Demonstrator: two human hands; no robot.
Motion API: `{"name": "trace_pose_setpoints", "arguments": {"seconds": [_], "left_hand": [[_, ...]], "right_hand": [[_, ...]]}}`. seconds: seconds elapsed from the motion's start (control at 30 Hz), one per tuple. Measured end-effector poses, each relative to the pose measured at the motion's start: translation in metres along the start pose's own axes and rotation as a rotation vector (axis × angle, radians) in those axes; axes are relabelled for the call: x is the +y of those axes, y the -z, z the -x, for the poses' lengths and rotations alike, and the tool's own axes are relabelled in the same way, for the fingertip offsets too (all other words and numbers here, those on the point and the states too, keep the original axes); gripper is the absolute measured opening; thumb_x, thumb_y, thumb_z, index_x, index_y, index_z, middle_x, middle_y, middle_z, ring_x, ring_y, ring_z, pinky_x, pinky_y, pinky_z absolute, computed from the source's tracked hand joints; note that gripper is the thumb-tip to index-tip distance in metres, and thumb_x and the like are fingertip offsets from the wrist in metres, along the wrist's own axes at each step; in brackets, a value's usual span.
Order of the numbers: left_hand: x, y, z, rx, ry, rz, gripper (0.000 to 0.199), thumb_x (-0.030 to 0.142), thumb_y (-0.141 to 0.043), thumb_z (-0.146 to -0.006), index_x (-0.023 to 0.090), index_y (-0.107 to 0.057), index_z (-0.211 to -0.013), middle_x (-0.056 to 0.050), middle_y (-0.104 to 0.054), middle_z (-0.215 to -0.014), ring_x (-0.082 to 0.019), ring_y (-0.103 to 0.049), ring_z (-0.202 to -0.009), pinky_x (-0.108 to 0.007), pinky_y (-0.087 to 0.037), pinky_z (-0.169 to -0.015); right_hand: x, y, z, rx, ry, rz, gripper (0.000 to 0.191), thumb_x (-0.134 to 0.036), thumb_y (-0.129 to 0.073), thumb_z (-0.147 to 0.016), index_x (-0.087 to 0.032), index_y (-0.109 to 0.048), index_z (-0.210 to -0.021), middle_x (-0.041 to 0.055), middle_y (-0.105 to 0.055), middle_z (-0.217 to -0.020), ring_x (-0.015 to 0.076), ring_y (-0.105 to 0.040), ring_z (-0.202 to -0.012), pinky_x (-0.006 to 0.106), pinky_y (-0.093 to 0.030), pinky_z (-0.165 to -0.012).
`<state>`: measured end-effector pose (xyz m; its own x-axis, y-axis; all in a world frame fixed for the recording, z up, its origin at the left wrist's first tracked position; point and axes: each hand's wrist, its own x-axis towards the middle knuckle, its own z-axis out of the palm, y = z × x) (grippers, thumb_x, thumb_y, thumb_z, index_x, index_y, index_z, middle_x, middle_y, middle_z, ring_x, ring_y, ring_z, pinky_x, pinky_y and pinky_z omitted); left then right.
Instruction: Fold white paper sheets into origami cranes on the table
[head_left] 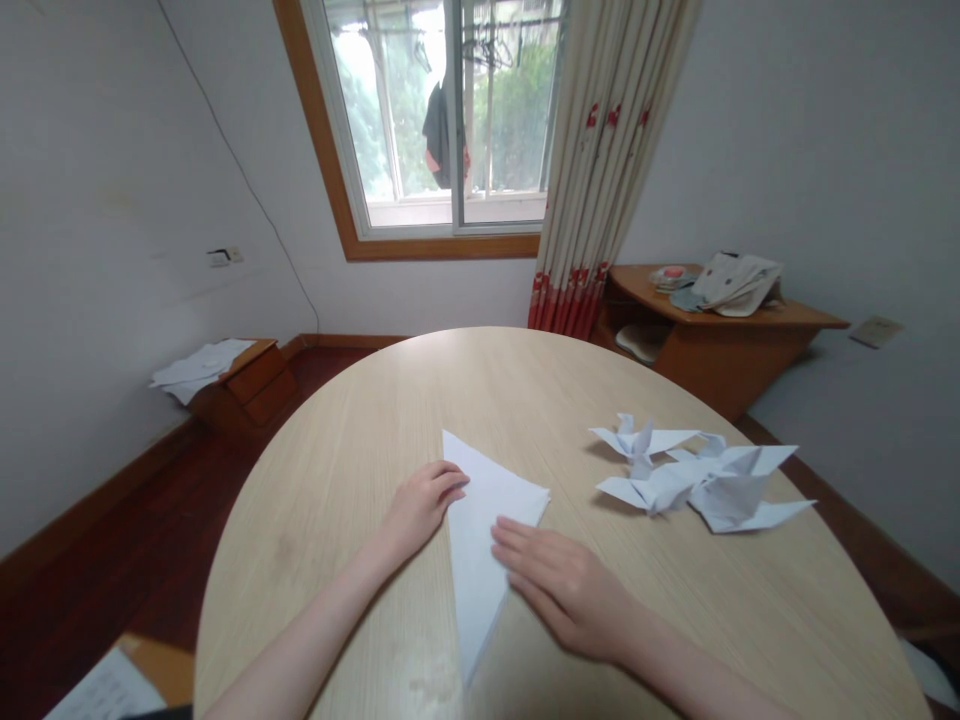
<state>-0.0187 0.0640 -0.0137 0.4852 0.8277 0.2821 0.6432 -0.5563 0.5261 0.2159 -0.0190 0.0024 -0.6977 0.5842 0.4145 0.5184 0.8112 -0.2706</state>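
A folded sheet of white paper (484,545), kite-shaped with a long point towards me, lies on the round wooden table (360,430). My left hand (427,503) is at its left edge, fingers curled and thumb close to them, gripping that edge. On the right part of the paper rests my right hand (559,580), its fingers stretched out and lying flat near the right edge. The paper's upper tip and right corner show uncovered. To the right of my hands sits a group of folded white paper cranes (727,485), some overlapping.
Behind the table are a window (450,130) and a long curtain (592,180). A wooden desk (810,318) with a cloth bag (735,283) stands at the back right. Papers (199,368) lie on a low cabinet (259,385) at the left.
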Motion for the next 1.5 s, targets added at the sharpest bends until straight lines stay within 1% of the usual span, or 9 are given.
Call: {"name": "trace_pose_setpoints", "arguments": {"seconds": [0.17,0.27,0.4,0.53,0.63,0.8,1.07,1.3,1.5], "left_hand": [[0.005,0.002,0.002,-0.059,0.006,-0.041,0.022,0.019,-0.046,-0.095,0.021,-0.064,-0.108,-0.005,-0.064,-0.116,-0.019,-0.063,-0.102,-0.031,-0.050,-0.088],[0.018,0.004,0.006,-0.067,-0.016,-0.152,0.022,0.023,-0.044,-0.096,0.019,-0.062,-0.109,-0.007,-0.063,-0.117,-0.021,-0.062,-0.103,-0.034,-0.050,-0.089],[0.048,0.003,0.016,-0.022,-0.011,-0.246,0.024,0.036,-0.050,-0.094,0.017,-0.061,-0.104,-0.010,-0.062,-0.118,-0.026,-0.058,-0.110,-0.042,-0.049,-0.094],[0.071,-0.008,0.029,-0.123,0.118,-0.234,0.076,0.064,-0.066,-0.073,0.015,-0.049,-0.128,-0.019,-0.045,-0.143,-0.037,-0.041,-0.133,-0.051,-0.044,-0.101],[0.075,-0.016,0.034,-0.181,0.168,-0.227,0.093,0.060,-0.072,-0.067,0.013,-0.038,-0.140,-0.021,-0.030,-0.152,-0.039,-0.025,-0.142,-0.053,-0.037,-0.108],[0.075,-0.017,0.032,-0.193,0.214,-0.185,0.083,0.046,-0.064,-0.075,0.011,-0.033,-0.144,-0.018,-0.028,-0.154,-0.033,-0.019,-0.144,-0.050,-0.031,-0.113],[0.078,-0.009,0.028,-0.210,0.274,-0.105,0.081,0.043,-0.064,-0.077,0.010,-0.033,-0.144,-0.018,-0.025,-0.155,-0.031,-0.018,-0.145,-0.049,-0.028,-0.115],[0.074,-0.007,0.028,-0.213,0.284,-0.064,0.081,0.037,-0.069,-0.076,0.010,-0.033,-0.144,-0.018,-0.027,-0.154,-0.030,-0.020,-0.144,-0.047,-0.029,-0.115],[0.071,-0.008,0.027,-0.180,0.253,-0.080,0.066,0.026,-0.056,-0.085,0.009,-0.033,-0.144,-0.017,-0.035,-0.151,-0.028,-0.029,-0.142,-0.045,-0.032,-0.114]], "right_hand": [[0.033,-0.009,0.006,0.010,-0.249,0.175,0.042,-0.020,-0.039,-0.097,-0.010,-0.053,-0.135,0.0169,-0.050,-0.140,0.0263,-0.044,-0.133,0.046,-0.043,-0.107],[0.041,-0.014,0.008,-0.059,-0.272,0.164,0.042,-0.024,-0.040,-0.097,-0.009,-0.053,-0.134,0.0173,-0.051,-0.139,0.0272,-0.046,-0.131,0.048,-0.043,-0.106],[0.041,-0.017,0.010,-0.030,-0.264,0.143,0.041,-0.024,-0.041,-0.097,-0.013,-0.054,-0.135,0.0157,-0.051,-0.139,0.0275,-0.044,-0.132,0.051,-0.041,-0.107],[0.040,-0.018,0.010,-0.045,-0.268,0.150,0.042,-0.020,-0.039,-0.097,-0.013,-0.052,-0.136,0.0153,-0.049,-0.141,0.0274,-0.042,-0.133,0.052,-0.041,-0.107],[0.040,-0.019,0.009,-0.061,-0.288,0.166,0.042,-0.018,-0.037,-0.097,-0.010,-0.052,-0.135,0.0169,-0.049,-0.141,0.0276,-0.043,-0.133,0.051,-0.041,-0.107],[0.041,-0.022,0.009,-0.005,-0.292,0.140,0.045,-0.019,-0.034,-0.098,-0.012,-0.045,-0.141,0.0165,-0.048,-0.142,0.0264,-0.042,-0.134,0.052,-0.040,-0.108],[0.035,-0.020,0.009,0.310,-0.329,-0.004,0.057,-0.021,-0.032,-0.101,-0.026,-0.010,-0.153,0.0099,-0.034,-0.152,0.0209,-0.032,-0.139,0.046,-0.038,-0.111],[0.032,-0.019,0.008,0.394,-0.321,-0.059,0.059,-0.018,-0.035,-0.100,-0.031,-0.011,-0.153,0.0040,-0.031,-0.154,0.0189,-0.031,-0.140,0.043,-0.035,-0.113],[0.033,-0.019,0.008,0.421,-0.325,-0.065,0.058,-0.018,-0.036,-0.100,-0.031,-0.014,-0.152,0.0037,-0.032,-0.153,0.0191,-0.032,-0.139,0.043,-0.035,-0.113]]}}
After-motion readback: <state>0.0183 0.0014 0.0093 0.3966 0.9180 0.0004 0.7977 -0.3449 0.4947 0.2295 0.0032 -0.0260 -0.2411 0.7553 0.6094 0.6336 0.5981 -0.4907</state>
